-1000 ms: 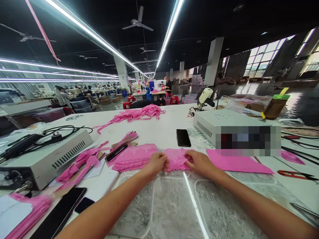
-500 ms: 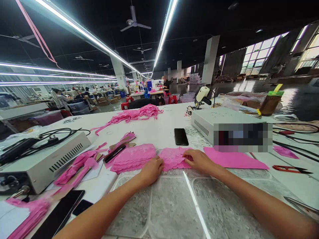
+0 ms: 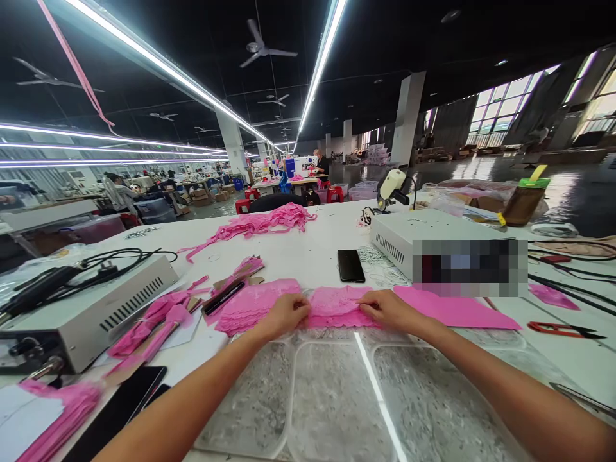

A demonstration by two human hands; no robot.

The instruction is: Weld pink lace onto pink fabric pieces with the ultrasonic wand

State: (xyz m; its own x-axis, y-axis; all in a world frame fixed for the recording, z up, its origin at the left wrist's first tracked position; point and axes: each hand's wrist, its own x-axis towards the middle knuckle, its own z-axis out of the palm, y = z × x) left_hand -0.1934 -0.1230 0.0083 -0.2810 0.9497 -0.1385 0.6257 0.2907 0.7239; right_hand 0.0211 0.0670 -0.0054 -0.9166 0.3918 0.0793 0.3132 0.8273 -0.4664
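A pink lace piece (image 3: 337,300) lies spread between my hands at the back edge of a grey marbled mat (image 3: 337,391). My left hand (image 3: 287,313) pinches its left end, fingertips closed. At the opposite end my right hand (image 3: 389,308) grips the lace between thumb and fingers. The near part of the piece looks raised or folded, with a scalloped edge below it. Close beside my left hand sits a stack of pink lace pieces (image 3: 253,305), partly covered by that hand. A smooth flat pink sheet (image 3: 447,309) lies to the right, behind my right forearm.
A black phone (image 3: 351,265) lies beyond the lace. Grey metal boxes stand left (image 3: 115,308) and right (image 3: 433,224). Red-handled snips (image 3: 553,328) rest at the right, a pink fabric heap (image 3: 269,221) at the back. Pink strips and a dark device (image 3: 118,410) occupy the left.
My left hand has shifted a little left and up. My right hand has moved slightly right. The lace between them looks straighter, its near part now lifted or folded.
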